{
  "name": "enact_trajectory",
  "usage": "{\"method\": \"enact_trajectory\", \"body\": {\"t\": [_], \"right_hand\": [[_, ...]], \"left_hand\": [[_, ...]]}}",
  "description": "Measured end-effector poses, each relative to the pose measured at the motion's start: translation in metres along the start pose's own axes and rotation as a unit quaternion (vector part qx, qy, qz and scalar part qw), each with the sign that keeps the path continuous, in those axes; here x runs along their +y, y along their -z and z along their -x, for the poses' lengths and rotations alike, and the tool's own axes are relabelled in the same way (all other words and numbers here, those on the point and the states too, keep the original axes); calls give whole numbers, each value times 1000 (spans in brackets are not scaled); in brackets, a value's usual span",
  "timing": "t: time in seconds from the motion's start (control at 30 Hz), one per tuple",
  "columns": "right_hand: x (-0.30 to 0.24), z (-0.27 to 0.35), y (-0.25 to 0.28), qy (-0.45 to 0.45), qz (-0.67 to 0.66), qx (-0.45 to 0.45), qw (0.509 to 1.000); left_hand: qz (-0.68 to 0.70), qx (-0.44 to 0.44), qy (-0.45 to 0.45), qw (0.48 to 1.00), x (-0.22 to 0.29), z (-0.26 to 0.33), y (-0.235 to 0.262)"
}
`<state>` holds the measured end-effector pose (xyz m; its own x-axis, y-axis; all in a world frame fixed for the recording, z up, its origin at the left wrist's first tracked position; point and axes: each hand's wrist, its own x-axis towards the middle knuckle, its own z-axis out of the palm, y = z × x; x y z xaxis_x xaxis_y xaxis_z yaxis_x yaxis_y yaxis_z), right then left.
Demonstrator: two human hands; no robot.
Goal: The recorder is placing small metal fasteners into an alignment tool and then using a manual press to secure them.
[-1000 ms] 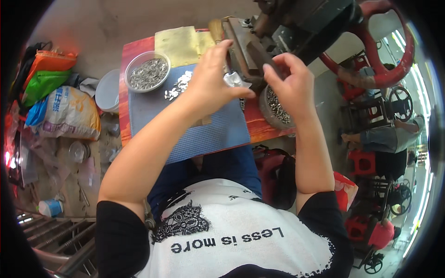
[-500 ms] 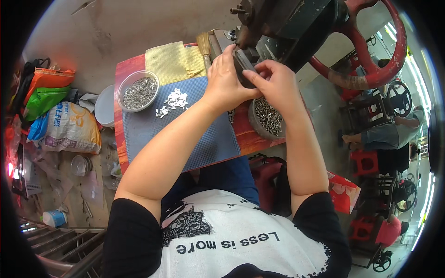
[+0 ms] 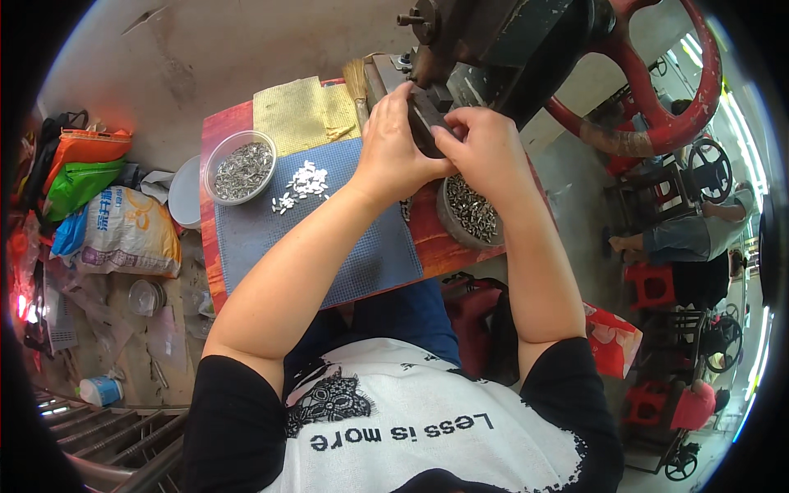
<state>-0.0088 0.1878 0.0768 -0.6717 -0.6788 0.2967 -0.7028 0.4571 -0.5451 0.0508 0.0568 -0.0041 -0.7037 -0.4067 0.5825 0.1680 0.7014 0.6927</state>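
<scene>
The left hand (image 3: 393, 152) and the right hand (image 3: 485, 152) are meeting at the base of a dark metal press machine (image 3: 485, 49). Both hands are curling with the fingers close together, and they are pressing against a dark metal block (image 3: 427, 123) on the machine. Whether the fingers are pinching a small piece there, I cannot tell, because the hands are covering that place. The two hands are touching each other at the thumbs.

Just under the right hand, a round grey bowl (image 3: 448, 226) with small dark metal parts is standing at the edge of the red table (image 3: 222, 131). Under the left forearm a blue mat (image 3: 329, 246) is lying on the table. A small heap of white pieces (image 3: 300, 185) is lying on the mat, left of the left hand. Beside this heap, a clear round bowl (image 3: 240, 168) full of grey metal parts is sitting at the table's left side. A yellow cloth (image 3: 300, 115) is lying behind the mat, and a small brush (image 3: 357, 82) is lying next to it.

On the machine's right a big red handwheel (image 3: 686, 107) is showing. On the floor at the left, coloured bags (image 3: 107, 222) are lying.
</scene>
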Motion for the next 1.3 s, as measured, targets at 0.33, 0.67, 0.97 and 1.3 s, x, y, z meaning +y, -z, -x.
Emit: {"method": "enact_trajectory", "body": {"t": [0.33, 0.67, 0.97, 1.3], "right_hand": [[55, -19, -11, -80, -24, 37, 996], [61, -17, -15, -98, -20, 83, 991], [153, -8, 126, 13, 91, 588, 804], [99, -23, 256, -62, -47, 385, 920]], "left_hand": [[-50, -34, 27, 998, 4, 2, 5], [-12, -30, 26, 999, 1, 3, 3], [-7, -26, 43, 999, 4, 2, 5], [-8, -76, 51, 996, -34, -45, -1]]}}
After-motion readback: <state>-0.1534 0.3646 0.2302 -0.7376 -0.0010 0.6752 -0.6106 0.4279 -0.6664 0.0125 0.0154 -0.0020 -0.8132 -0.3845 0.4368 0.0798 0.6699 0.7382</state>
